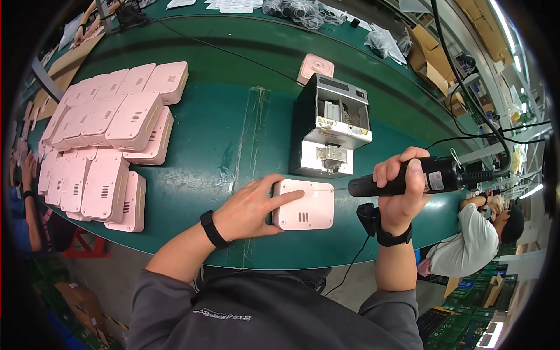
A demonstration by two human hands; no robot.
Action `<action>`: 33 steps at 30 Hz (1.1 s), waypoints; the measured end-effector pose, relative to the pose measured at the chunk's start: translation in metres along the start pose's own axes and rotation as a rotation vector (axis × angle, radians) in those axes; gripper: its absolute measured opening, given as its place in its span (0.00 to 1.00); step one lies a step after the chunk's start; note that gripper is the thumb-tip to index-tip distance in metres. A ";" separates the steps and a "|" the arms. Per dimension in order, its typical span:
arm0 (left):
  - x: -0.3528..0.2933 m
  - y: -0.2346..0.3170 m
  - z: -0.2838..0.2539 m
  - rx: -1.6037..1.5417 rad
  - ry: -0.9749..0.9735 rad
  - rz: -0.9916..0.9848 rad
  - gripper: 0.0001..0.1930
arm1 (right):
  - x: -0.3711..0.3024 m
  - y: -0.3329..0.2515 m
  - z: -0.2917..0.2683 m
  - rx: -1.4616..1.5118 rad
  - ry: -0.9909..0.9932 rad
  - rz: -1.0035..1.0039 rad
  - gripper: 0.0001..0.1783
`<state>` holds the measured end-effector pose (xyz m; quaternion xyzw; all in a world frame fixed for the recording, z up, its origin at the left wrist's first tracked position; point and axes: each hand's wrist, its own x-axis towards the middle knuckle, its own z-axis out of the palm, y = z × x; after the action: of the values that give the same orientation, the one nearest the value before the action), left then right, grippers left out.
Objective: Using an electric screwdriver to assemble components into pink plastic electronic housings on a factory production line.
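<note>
My left hand (251, 210) grips a pale pink plastic housing (312, 204) from its left side, thumb along the lower edge and index finger across the top face. The housing lies on the green table with a small vent grille and corner holes facing up. My right hand (405, 181) is closed around a black electric screwdriver (385, 182), held nearly level. Its thin bit points left, near the housing's upper right corner; I cannot tell whether it touches. Just beyond stands a black and silver screw feeder (329, 131) with an open front.
Stacks of similar pink housings (111, 116) fill the table's left side. Another pink piece (315, 67) sits behind the feeder. The screwdriver's black cable (496, 131) rises at the right. Bagged cables (303, 13) lie at the far edge. A co-worker (472, 233) sits at the right.
</note>
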<state>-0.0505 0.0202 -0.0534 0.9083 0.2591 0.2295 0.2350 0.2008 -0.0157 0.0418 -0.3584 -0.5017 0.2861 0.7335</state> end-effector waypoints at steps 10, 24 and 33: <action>0.003 -0.001 0.002 -0.002 -0.003 -0.011 0.42 | 0.000 0.023 -0.007 0.020 0.014 0.045 0.09; -0.009 -0.002 0.000 0.008 0.008 -0.002 0.42 | 0.023 -0.006 0.025 0.076 -0.030 -0.055 0.10; -0.012 -0.002 0.003 0.027 0.018 -0.001 0.42 | 0.017 0.003 0.028 -0.014 -0.065 0.004 0.11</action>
<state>-0.0592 0.0139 -0.0605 0.9092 0.2646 0.2339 0.2204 0.1800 0.0060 0.0548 -0.3552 -0.5264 0.2955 0.7137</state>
